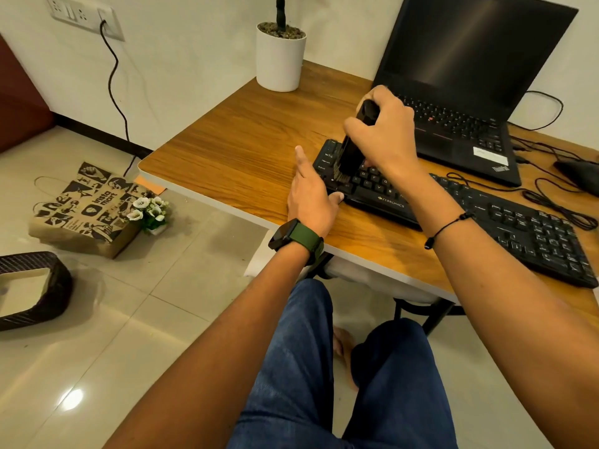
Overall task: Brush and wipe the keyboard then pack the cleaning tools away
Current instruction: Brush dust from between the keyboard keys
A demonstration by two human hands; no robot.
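Gripping a black, blocky brush (pixel 355 140) upright, the right hand (pixel 387 131) has its fingers curled round the upper handle, while the pale bristles at the brush's lower end press onto the leftmost keys of the black keyboard (pixel 486 215). That keyboard, matte plastic with white legends and a gold brand mark on its front lip, lies slantwise on the wood-grain table (pixel 233 137), its near left corner close to the table's white-edged front rim. Steadying it, the left hand (pixel 312 196) lies flat on the tabletop, fingers straight along the keyboard's left end, thumb touching the front edge; a green-strapped watch (pixel 295 238) circles the wrist.

Behind the keyboard stands an open black laptop (pixel 470 92), dark-screened, with thin black cables (pixel 551 189) looping on the table to its right. A smooth white cylindrical pot (pixel 280 58) sits at the table's far edge. Bare tabletop spreads left of the keyboard toward the rounded corner.

On the glossy tiled floor lie a printed brown paper bag (pixel 84 212), a small bunch of white flowers (pixel 149 212) beside it, and a dark woven basket (pixel 32 286).
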